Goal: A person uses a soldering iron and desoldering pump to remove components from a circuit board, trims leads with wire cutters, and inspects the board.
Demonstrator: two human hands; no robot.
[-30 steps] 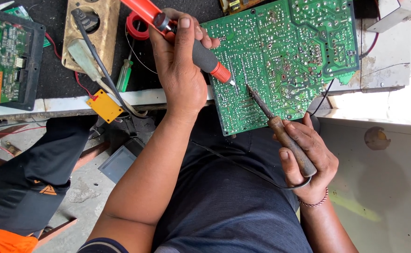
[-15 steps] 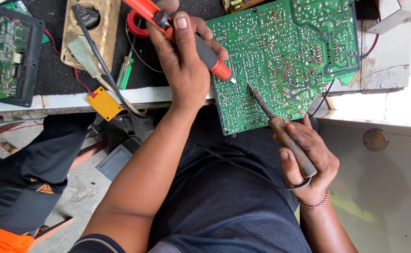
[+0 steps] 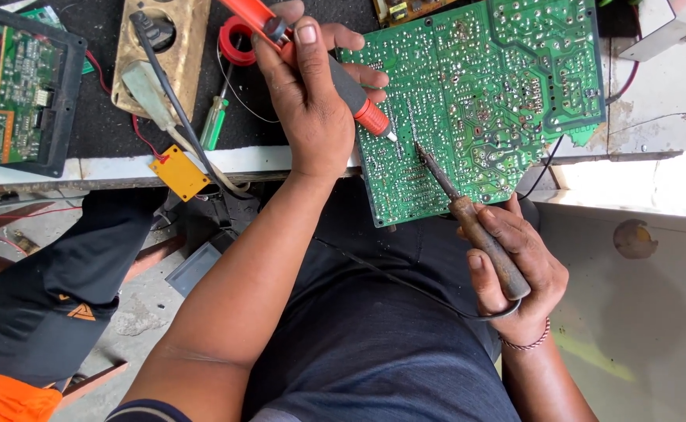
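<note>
Green circuit board (image 3: 476, 101) lies solder side up, half on bench edge (image 3: 124, 168), half over your lap. Your left hand (image 3: 312, 101) grips red-and-grey desoldering pump (image 3: 351, 94), nozzle touching board. Your right hand (image 3: 515, 273) clenched on wooden-handled soldering iron (image 3: 468, 219), tip on joint just beside nozzle. Work looks mid-way: one joint being heated, progress on it too small to tell. Board crowded with silver solder points, no visible damage.

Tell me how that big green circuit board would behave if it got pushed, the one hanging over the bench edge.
The green circuit board looks flat and rigid, so it would probably slide rather than bend. Its near corner overhangs the bench edge, so a push toward the lap might tip it off. It seems thin and probably light.
</note>
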